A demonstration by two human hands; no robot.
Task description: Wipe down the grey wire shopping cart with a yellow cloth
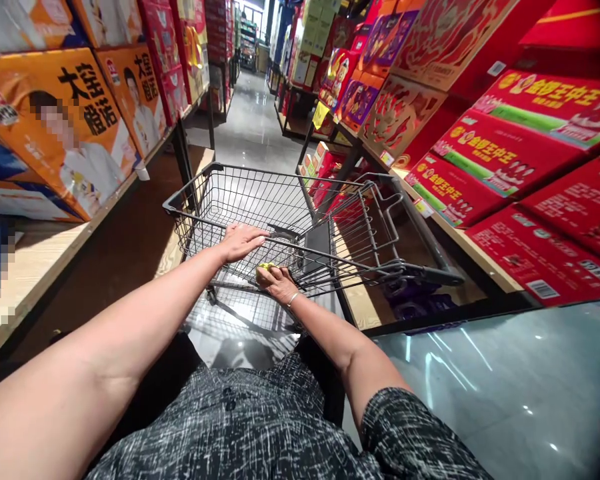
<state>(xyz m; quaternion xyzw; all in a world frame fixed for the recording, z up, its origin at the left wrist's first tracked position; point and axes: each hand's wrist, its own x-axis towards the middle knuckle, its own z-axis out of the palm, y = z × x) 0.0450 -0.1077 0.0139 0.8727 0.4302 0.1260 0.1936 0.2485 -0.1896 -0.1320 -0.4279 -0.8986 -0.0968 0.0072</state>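
Observation:
A black wire shopping cart (290, 193) stands crosswise in front of me, its handle (430, 233) to the right. My left hand (243, 241) lies on the near top rim of the cart, fingers stretched out to the right. Lower down, at the cart's near side, my right hand (279, 283) has its fingers closed round a small crumpled yellow cloth (266, 266). Most of the cloth is hidden under the fingers. A thin bracelet (293, 300) circles the right wrist. On the basket's side is a dark panel (319, 248).
Shelves line both sides of the aisle. Orange drink cartons (45, 120) stack up on the left, red boxes (505, 157) on the right. A wooden shelf edge (485, 260) lies close to the cart handle. Shiny tile floor (257, 113) runs away between the shelves.

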